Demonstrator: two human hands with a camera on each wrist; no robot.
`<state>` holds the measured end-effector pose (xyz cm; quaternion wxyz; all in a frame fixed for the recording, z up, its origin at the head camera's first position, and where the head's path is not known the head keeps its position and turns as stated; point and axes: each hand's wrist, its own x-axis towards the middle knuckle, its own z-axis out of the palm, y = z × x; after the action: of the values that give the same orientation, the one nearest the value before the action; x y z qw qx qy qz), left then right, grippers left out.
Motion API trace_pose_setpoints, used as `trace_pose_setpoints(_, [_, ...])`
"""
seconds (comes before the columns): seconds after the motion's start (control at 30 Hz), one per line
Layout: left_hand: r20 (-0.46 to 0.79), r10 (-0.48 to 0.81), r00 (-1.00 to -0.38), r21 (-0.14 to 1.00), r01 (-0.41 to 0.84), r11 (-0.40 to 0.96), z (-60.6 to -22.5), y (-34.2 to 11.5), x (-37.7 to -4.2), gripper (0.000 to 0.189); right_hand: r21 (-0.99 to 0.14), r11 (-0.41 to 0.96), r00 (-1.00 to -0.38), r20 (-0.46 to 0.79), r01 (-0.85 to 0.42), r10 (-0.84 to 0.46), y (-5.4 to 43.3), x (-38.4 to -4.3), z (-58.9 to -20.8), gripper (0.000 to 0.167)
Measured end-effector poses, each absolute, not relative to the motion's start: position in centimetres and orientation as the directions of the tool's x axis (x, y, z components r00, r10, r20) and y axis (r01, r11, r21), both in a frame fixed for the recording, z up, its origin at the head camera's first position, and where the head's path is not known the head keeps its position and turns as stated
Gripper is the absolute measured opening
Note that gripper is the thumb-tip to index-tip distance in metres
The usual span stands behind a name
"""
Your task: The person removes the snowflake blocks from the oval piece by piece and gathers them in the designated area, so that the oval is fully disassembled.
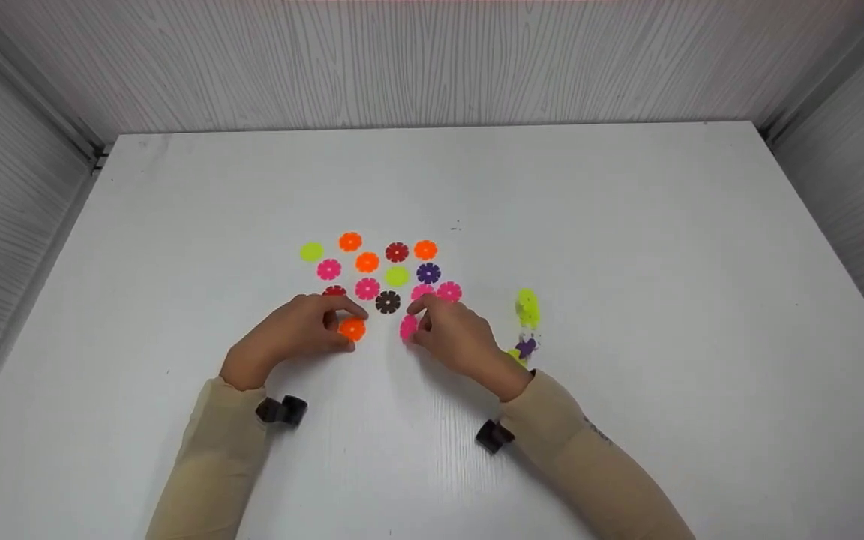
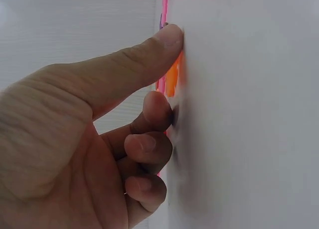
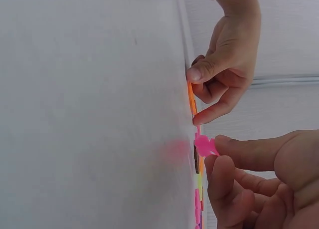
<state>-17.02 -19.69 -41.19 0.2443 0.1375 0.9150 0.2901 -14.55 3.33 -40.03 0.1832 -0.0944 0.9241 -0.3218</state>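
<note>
An orange notched interlocking disc [image 1: 352, 329] lies flat on the table, with the thumb and forefinger of my left hand [image 1: 301, 328] at its edges. In the left wrist view the thumb partly covers this disc. My right hand [image 1: 456, 334] pinches a pink interlocking disc [image 3: 205, 146] between thumb and forefinger. That disc is tilted up off the table, just right of the orange one. Beyond both hands lie loose discs, among them a brown disc [image 1: 388, 302], a purple disc [image 1: 428, 273] and a dark red disc [image 1: 397, 252].
On the right, beside the right wrist, lies a group of joined pieces: a yellow-green part [image 1: 527, 307], a clear part and a purple part [image 1: 526, 348]. The white table [image 1: 664, 247] meets grey wood-grain panels [image 1: 432, 67] at the back and sides. Black wrist cameras hang under both sleeves.
</note>
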Motion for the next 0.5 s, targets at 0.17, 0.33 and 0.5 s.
trace_pose_setpoints(0.17, [-0.380, 0.397, -0.835, 0.594, 0.108, 0.797, -41.22, -19.80, -17.08, 0.037, -0.606, 0.791, -0.915, -0.268, -0.083, -0.301, 3.24, -14.69, -40.31, 0.030])
trace_pose_setpoints(0.33, [-0.382, 0.401, -0.833, 0.602, 0.105, 0.792, -41.25, -19.89, -17.06, 0.037, -0.566, 0.817, -0.911, -0.273, -0.107, -0.309, 3.10, -14.77, -40.60, 0.030])
trace_pose_setpoints(0.5, [-0.383, 0.403, -0.831, 0.616, 0.094, 0.782, -41.22, -19.96, -17.06, 0.036, -0.531, 0.841, -0.903, -0.303, -0.107, -0.306, 3.12, -14.76, -40.57, 0.033])
